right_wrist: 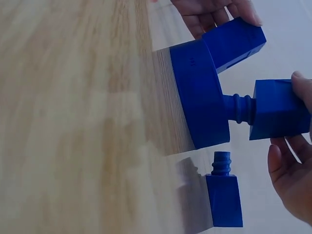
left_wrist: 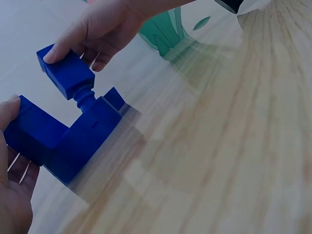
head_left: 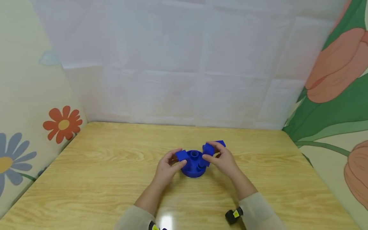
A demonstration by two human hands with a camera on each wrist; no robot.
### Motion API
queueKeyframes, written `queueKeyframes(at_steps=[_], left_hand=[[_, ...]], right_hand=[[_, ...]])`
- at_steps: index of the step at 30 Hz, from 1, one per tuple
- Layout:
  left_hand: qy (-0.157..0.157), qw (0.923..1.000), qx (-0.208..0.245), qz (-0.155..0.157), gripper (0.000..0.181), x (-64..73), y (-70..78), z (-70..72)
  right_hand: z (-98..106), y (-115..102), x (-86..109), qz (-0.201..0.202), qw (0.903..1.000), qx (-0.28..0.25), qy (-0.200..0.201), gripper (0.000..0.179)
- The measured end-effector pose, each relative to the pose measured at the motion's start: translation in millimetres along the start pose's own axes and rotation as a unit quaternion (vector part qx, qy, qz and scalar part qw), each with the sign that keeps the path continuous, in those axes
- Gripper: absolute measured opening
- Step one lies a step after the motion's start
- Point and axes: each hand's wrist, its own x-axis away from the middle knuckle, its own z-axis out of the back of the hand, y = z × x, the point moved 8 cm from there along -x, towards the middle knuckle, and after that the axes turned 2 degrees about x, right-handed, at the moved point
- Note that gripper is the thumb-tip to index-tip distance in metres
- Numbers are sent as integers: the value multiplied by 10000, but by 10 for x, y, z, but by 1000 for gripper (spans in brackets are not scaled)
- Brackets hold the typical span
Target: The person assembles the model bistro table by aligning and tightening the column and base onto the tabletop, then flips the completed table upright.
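A round blue base [head_left: 193,172] stands on the table, with a raised ring-shaped socket [head_left: 194,154] on its top. My left hand [head_left: 166,167] pinches the square head of a blue peg [head_left: 181,155] seated on the base's left side; its stem is hidden. Between thumb and fingers, my right hand [head_left: 225,161] holds another square-headed blue peg [right_wrist: 282,108]. That peg's ridged stem [right_wrist: 239,108] points down at the base's right side, the head standing clear above it. How deep the tip sits is hidden.
A third blue peg [right_wrist: 224,200] lies on its side on the wooden table [head_left: 100,179], beyond my right hand. A white sheet [head_left: 184,64] hangs behind the table's far edge, and flower-patterned cloth [head_left: 330,134] borders both sides.
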Motion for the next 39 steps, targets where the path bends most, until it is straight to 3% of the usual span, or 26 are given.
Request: queueKeyframes(at_steps=[9, 30, 39], left_hand=[[-53, 9997, 190, 165, 48, 5, -5, -12], [-51, 9991, 350, 230, 48, -3, -29, 4], [56, 9993, 216, 294, 45, -14, -46, 28]], right_hand=[[-144, -128, -36, 233, 9972, 526, -480, 55], [-236, -204, -63, 77, 9911, 1223, -520, 53], [-265, -265, -40, 190, 9818, 1785, -624, 55]])
